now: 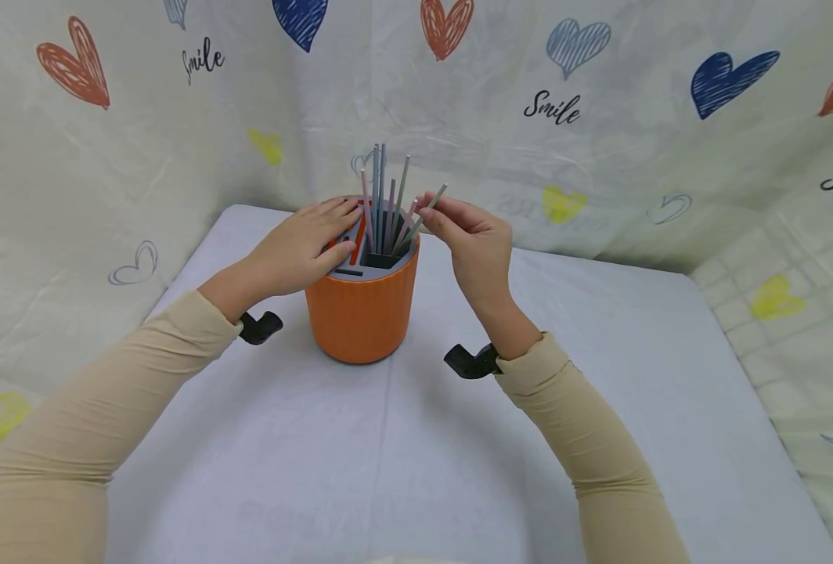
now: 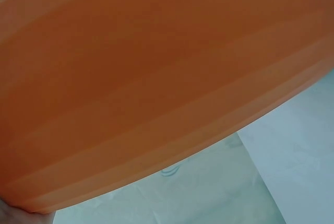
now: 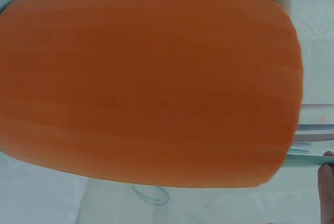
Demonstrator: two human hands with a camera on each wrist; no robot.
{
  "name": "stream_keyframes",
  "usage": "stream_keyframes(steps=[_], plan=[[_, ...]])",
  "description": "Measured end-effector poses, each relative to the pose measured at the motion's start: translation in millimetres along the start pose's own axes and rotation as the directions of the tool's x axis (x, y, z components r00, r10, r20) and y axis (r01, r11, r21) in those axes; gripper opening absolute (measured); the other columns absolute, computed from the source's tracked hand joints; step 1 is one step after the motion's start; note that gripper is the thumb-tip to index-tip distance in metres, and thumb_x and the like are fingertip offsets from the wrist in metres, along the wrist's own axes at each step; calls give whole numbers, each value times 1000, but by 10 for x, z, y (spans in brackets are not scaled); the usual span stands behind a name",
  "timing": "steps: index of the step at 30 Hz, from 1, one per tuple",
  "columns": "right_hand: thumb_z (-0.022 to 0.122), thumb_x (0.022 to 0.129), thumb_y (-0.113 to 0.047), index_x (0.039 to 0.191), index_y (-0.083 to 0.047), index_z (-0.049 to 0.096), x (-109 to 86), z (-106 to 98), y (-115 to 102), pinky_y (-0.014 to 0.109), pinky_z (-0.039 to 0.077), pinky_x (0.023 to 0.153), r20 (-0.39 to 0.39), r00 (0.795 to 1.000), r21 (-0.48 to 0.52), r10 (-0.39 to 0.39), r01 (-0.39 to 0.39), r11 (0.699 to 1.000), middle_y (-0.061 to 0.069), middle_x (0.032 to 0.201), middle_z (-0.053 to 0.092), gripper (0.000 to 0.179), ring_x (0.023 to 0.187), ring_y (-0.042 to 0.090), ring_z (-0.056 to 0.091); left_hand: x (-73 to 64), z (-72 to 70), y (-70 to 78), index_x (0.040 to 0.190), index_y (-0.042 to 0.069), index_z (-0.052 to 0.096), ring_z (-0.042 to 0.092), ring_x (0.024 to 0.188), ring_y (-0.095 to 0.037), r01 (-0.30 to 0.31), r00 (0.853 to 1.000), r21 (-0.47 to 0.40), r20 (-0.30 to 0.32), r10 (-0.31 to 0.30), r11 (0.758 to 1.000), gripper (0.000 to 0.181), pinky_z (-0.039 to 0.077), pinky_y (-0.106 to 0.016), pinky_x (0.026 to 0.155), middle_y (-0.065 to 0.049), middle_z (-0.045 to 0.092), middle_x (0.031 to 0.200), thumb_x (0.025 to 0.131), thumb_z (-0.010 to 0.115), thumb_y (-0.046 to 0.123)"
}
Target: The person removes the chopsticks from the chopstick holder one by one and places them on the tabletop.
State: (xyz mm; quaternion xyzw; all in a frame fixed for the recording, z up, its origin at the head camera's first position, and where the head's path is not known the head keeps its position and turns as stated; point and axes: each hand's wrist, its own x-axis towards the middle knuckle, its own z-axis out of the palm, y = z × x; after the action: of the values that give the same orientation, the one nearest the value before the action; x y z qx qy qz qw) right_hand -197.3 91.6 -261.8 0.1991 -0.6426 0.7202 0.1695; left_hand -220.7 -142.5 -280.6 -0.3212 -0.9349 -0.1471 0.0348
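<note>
A round orange desk organizer [image 1: 360,321] with a grey slotted top [image 1: 374,272] stands on the table; its side fills most of both wrist views. My left hand [image 1: 307,247] rests on the left part of that top, fingers spread over the slots. Between thumb and fingertips, my right hand [image 1: 480,243] pinches a thin pale green stick [image 1: 439,193] near its upper end. That stick leans to the right, its lower end inside the organizer's open compartment. Several other slim pencil-like sticks [image 1: 378,176], bluish, pink and greenish, stand in the same compartment.
A white cloth covers the table [image 1: 318,462]. Behind and at the sides hangs a pale curtain [image 1: 459,102] printed with hearts and words. Black wrist mounts [image 1: 471,362] project from both sleeves.
</note>
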Motion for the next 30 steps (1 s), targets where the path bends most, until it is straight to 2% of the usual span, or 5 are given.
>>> stream_keyframes(steps=[8,13,19,26,30], plan=[[67,79,4,99,13,67,53,4,-220,34,54,85,-39,994,46,-99,100,994,6,87,73,22,87,20,69,2,0,-8,147,6,24,13,143,-28,-7,1000,3,-6,7,1000,57,9,-40,118,-10,22,154,100,34,37],[68,78,5,97,9,70,85,-16,-361,34,55,82,-78,988,70,-132,137,988,9,86,72,20,85,22,70,6,1,-7,147,6,24,13,143,-28,-6,1000,6,-5,6,1000,57,9,-41,118,-10,22,154,100,33,37],[68,75,10,95,12,69,131,-28,-511,33,56,80,-142,977,140,-161,181,973,11,82,72,20,81,25,70,4,1,-8,147,6,23,12,144,-27,-8,1000,6,1,8,1000,57,9,-40,118,-10,21,154,100,33,37],[68,74,12,91,15,68,147,-62,-684,37,57,75,-186,938,116,-293,317,941,13,79,71,17,78,32,69,12,13,-13,147,6,23,12,144,-27,-4,1000,7,2,4,1000,57,8,-40,118,-10,21,154,100,32,37],[69,73,12,92,16,68,155,-116,-779,39,57,74,-204,920,107,-333,360,927,15,78,71,19,77,35,69,13,21,-14,147,6,23,12,144,-27,-2,1000,8,0,2,1000,57,8,-40,119,-9,21,154,100,32,37]])
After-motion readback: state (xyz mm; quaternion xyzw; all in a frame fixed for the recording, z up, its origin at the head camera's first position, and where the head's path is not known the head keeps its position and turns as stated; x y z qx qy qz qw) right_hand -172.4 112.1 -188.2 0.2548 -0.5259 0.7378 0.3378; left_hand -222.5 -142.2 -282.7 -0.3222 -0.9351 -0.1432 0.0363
